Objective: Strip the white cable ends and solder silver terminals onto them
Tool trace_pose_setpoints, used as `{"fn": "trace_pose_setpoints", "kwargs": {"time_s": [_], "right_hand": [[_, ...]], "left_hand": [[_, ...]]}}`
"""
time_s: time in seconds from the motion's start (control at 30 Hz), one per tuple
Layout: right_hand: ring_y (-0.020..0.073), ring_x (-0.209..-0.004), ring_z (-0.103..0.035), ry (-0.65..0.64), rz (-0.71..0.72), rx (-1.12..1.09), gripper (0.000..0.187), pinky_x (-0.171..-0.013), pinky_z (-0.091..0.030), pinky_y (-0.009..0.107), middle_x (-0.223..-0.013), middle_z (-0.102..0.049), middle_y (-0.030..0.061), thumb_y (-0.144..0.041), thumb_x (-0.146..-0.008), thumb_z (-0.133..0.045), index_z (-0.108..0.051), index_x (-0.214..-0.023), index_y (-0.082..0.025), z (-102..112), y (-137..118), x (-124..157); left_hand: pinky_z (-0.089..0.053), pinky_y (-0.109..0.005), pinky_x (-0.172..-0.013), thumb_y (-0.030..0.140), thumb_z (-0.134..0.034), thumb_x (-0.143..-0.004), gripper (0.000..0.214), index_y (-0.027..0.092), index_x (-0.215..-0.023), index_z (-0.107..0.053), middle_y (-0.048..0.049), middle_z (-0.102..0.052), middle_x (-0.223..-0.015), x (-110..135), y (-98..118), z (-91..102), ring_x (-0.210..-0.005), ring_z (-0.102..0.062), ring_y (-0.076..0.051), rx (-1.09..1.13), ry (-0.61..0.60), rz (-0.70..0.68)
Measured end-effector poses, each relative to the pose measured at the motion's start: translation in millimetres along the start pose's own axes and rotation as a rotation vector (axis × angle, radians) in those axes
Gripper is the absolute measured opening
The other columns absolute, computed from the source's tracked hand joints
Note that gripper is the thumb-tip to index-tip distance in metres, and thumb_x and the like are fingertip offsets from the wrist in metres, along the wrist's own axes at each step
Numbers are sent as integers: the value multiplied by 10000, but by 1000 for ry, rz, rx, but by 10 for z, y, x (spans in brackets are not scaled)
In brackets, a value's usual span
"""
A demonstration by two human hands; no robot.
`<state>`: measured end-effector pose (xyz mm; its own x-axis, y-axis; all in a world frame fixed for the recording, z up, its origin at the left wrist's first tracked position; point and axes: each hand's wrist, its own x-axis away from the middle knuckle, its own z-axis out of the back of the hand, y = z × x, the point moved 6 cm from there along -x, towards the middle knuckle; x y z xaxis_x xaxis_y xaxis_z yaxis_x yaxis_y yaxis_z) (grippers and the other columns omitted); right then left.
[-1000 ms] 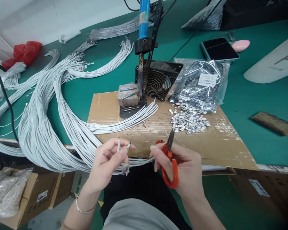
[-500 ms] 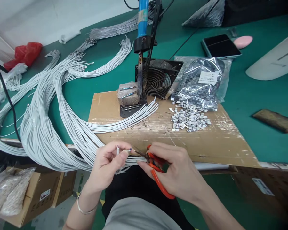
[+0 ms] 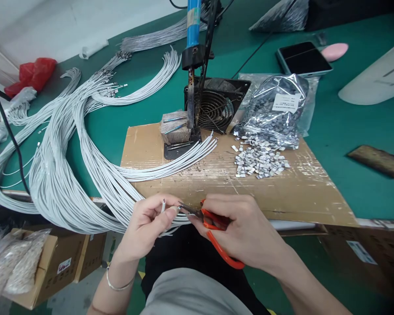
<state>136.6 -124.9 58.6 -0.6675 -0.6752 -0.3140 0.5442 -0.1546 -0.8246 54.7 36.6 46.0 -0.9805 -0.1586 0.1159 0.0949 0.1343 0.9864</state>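
My left hand point(image 3: 151, 224) is closed, with a white cable point(image 3: 163, 205) between its fingers; the cable's dark tip sticks up. Thumb and forefinger pinch another cable end, mostly hidden. My right hand point(image 3: 238, 223) grips scissors with orange handles point(image 3: 216, 222). Their dark blades point(image 3: 191, 209) point left and reach the left thumb and fingertip; the blades look nearly closed at the cable end. Below and behind both hands passes a bundle of white cables point(image 3: 98, 175), running off to the left of the bench.
On the cardboard sheet point(image 3: 302, 188) lie a pile of small metal pieces point(image 3: 261, 159) and a plastic bag point(image 3: 276, 111) of more. A blue-handled soldering iron point(image 3: 193, 26) stands upright before a black fan point(image 3: 216, 107). A phone point(image 3: 304, 59) lies at the back right.
The scissor blades have moved left to the cable end at my left fingertips and closed up. My left hand has stayed almost still.
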Motion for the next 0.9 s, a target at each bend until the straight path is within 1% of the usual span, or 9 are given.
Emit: {"fn": "trace_pose_setpoints", "kwargs": {"time_s": [0.13,0.3,0.43,0.53,0.57,0.63,0.7,0.8,0.9], "right_hand": [[92,-529,-263,33,42,8,444,-486,-210,272,-564,-329,-61,-104,-830,-656,-277,-625,-209,2,-9,6],[92,-515,-249,133,104,75,429,-479,-193,289,-552,-332,-53,-102,-817,-640,-288,-596,-208,1,-29,28],[93,-517,-245,278,84,67,444,-485,-188,295,-568,-310,-51,-86,-847,-666,-311,-610,-208,58,11,106],[93,-520,-244,395,63,70,468,-488,-196,295,-582,-292,-53,-105,-888,-707,-331,-629,-209,162,44,194],[95,-519,-244,420,60,73,469,-485,-199,298,-583,-292,-53,-108,-893,-716,-340,-633,-211,196,52,224],[99,-510,-251,464,49,79,462,-474,-208,304,-578,-305,-51,-113,-901,-732,-367,-637,-216,265,72,284],[108,-507,-277,500,5,79,438,-468,-236,310,-571,-334,-44,-143,-906,-750,-414,-636,-222,325,107,344],[129,-516,-352,505,-111,50,363,-471,-303,318,-570,-434,-19,-216,-912,-778,-537,-641,-225,362,183,405],[143,-534,-467,452,-172,-53,218,-476,-371,306,-631,-597,9,-230,-910,-793,-700,-713,-227,320,217,398]], "left_hand": [[-280,-230,-495,386,-754,-977,180,216,-973,-816,49,-453,-600,-9,3,1,-542,-324,-94,-12,-4,6],[-275,-240,-486,431,-746,-975,240,202,-978,-819,40,-466,-603,-26,12,-17,-539,-332,-102,-47,-5,7],[-287,-245,-486,459,-733,-981,280,196,-968,-828,39,-478,-592,-40,35,-46,-524,-335,-101,-107,-20,32],[-359,-236,-479,448,-698,-1010,274,209,-1033,-831,35,-541,-614,-53,20,-88,-480,-403,-93,-126,-100,98],[-442,-245,-532,432,-679,-1024,270,215,-1054,-838,2,-632,-694,-60,16,-114,-531,-512,-112,-155,-148,107],[-570,-307,-793,388,-657,-1039,255,229,-1065,-855,-83,-767,-982,-85,27,-160,-860,-712,-198,-252,-223,66],[-560,-340,-922,364,-676,-1027,230,231,-1035,-864,-106,-780,-1122,-117,25,-175,-1038,-715,-235,-304,-229,33],[-497,-262,-590,395,-757,-972,215,197,-995,-838,-48,-744,-791,-151,-58,-163,-646,-634,-152,-188,-172,130],[-394,-216,-490,400,-803,-940,225,178,-980,-800,0,-666,-685,-162,-85,-157,-530,-512,-95,-67,-113,162]]}}
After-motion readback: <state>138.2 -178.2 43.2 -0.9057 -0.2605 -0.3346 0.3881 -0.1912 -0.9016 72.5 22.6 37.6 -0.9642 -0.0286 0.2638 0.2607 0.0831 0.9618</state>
